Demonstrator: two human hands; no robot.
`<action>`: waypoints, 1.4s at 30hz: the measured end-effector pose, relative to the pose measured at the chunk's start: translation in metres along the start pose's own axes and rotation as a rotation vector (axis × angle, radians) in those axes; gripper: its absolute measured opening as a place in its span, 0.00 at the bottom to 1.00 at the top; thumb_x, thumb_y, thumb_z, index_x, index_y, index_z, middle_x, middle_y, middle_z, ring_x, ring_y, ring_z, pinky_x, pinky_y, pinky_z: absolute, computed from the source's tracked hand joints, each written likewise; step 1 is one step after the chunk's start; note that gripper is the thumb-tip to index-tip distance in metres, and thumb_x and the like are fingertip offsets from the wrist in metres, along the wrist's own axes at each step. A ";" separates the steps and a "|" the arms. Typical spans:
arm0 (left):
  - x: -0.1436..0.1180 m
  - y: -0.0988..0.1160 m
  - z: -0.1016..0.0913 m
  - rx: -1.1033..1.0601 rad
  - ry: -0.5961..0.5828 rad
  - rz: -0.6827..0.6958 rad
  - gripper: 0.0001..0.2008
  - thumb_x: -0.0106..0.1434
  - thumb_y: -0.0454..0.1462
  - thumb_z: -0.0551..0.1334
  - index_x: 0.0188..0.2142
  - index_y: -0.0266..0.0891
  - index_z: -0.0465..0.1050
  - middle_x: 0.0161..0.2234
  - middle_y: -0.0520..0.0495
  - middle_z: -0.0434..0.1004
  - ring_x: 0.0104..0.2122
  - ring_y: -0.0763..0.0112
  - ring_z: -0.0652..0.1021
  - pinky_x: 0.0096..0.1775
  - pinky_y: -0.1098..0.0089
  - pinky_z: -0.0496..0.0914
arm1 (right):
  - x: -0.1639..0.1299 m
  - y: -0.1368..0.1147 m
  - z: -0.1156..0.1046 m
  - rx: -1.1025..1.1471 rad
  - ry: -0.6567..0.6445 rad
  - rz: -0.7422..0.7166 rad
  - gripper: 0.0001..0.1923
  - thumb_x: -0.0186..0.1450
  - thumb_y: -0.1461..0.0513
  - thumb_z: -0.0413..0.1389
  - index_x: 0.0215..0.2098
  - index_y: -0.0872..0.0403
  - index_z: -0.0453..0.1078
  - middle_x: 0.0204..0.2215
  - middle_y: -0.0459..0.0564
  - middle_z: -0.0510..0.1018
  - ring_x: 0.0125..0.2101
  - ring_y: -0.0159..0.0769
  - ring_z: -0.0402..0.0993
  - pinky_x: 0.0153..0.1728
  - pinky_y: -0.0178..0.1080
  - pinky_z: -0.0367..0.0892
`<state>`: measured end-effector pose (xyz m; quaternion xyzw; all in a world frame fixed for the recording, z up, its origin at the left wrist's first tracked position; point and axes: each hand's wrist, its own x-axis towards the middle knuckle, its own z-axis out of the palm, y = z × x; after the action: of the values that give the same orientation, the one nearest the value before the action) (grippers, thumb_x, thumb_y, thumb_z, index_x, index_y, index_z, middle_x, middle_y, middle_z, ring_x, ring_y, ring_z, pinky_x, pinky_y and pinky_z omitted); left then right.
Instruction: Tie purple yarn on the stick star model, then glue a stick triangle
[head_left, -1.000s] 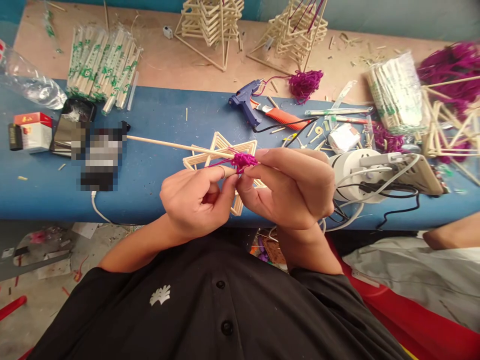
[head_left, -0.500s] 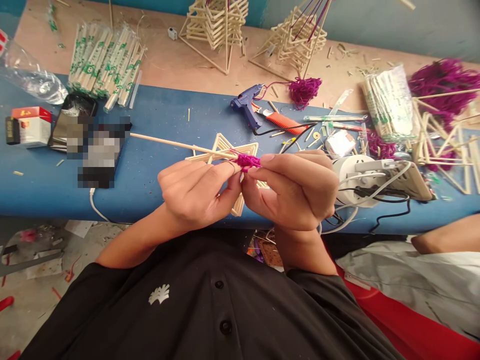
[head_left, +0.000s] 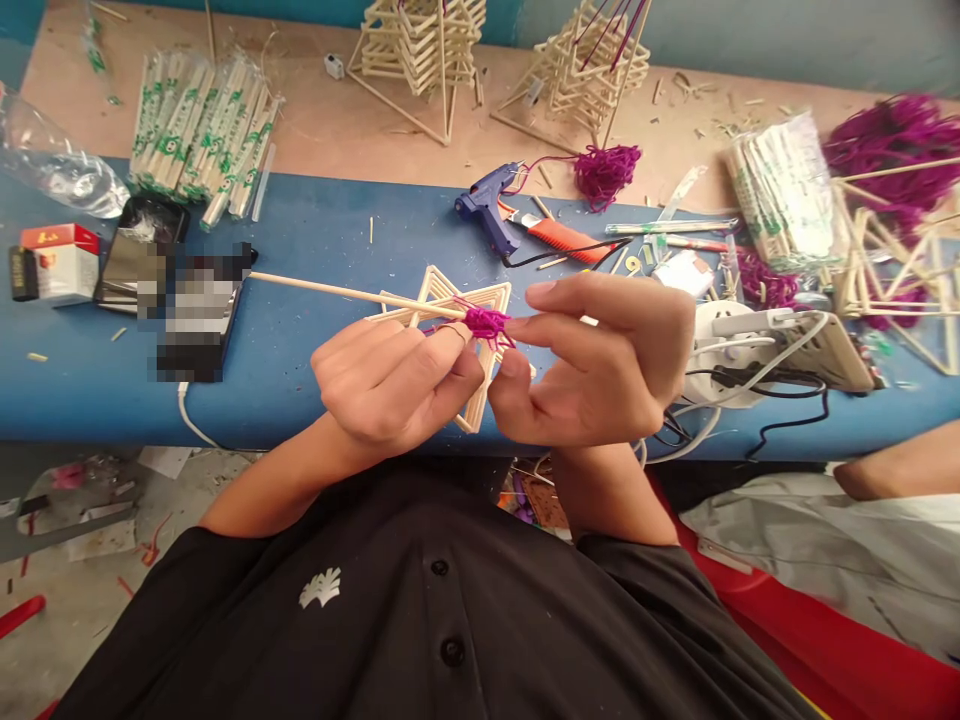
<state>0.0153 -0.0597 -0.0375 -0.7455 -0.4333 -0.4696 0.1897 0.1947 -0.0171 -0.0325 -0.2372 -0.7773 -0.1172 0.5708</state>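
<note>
Left hand (head_left: 386,385) curled around the near end of a long wooden stick (head_left: 352,292), thumb and forefinger pinching it just short of a knot of purple yarn (head_left: 486,322). Stick running from that grip up and away to the left, its far tip ending just beside the blurred dark object (head_left: 196,312). Yarn knot wrapped round the stick right at the left fingertips, lifted slightly above a star-shaped stick frame (head_left: 450,330) lying flat on the blue table (head_left: 315,240). Right hand (head_left: 600,365) on the opposite side of the knot, forefinger and thumb tips closed on the yarn, remaining fingers loosely spread and raised. Both hands meeting over the star frame, knot squeezed between them. Beyond the frame, farther from the body: blue glue gun (head_left: 487,210) with an orange-handled tool (head_left: 564,240) touching it. Right of the frame, a white power strip (head_left: 757,345) with cables.
</note>
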 end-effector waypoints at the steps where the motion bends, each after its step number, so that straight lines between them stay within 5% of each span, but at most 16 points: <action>1: -0.001 0.000 0.001 0.018 0.005 0.014 0.03 0.71 0.36 0.67 0.39 0.42 0.80 0.21 0.57 0.78 0.21 0.73 0.76 0.29 0.69 0.68 | 0.002 -0.001 -0.001 0.030 -0.033 0.045 0.10 0.68 0.65 0.58 0.47 0.54 0.76 0.43 0.53 0.81 0.38 0.37 0.77 0.38 0.44 0.76; 4: -0.002 -0.001 0.004 0.048 0.055 0.047 0.02 0.70 0.35 0.68 0.39 0.43 0.80 0.20 0.58 0.75 0.19 0.74 0.74 0.28 0.69 0.67 | 0.005 -0.002 -0.005 0.104 -0.145 0.125 0.16 0.65 0.70 0.59 0.49 0.50 0.77 0.47 0.53 0.80 0.40 0.39 0.77 0.40 0.45 0.79; 17: -0.003 -0.001 0.008 0.002 0.097 0.085 0.03 0.70 0.34 0.67 0.43 0.41 0.78 0.23 0.55 0.79 0.20 0.73 0.76 0.26 0.65 0.65 | 0.008 -0.004 -0.006 0.267 -0.209 0.270 0.16 0.65 0.68 0.63 0.48 0.44 0.80 0.45 0.52 0.82 0.44 0.42 0.78 0.42 0.50 0.82; 33: -0.010 0.018 -0.001 -0.034 0.027 -0.062 0.05 0.68 0.33 0.70 0.41 0.39 0.76 0.18 0.59 0.71 0.18 0.74 0.71 0.26 0.65 0.62 | 0.017 -0.001 -0.015 0.428 -0.255 0.473 0.05 0.66 0.65 0.64 0.38 0.47 0.78 0.45 0.49 0.82 0.43 0.39 0.79 0.36 0.44 0.77; 42: -0.018 0.038 -0.002 0.058 -0.006 -0.123 0.04 0.68 0.30 0.67 0.38 0.39 0.75 0.17 0.60 0.67 0.17 0.74 0.68 0.26 0.64 0.57 | 0.036 0.012 -0.015 0.329 -0.435 0.459 0.05 0.71 0.59 0.61 0.35 0.48 0.76 0.42 0.50 0.81 0.40 0.37 0.77 0.36 0.43 0.76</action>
<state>0.0428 -0.0904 -0.0476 -0.7131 -0.4921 -0.4655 0.1806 0.2042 -0.0050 0.0052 -0.3299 -0.8155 0.1940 0.4341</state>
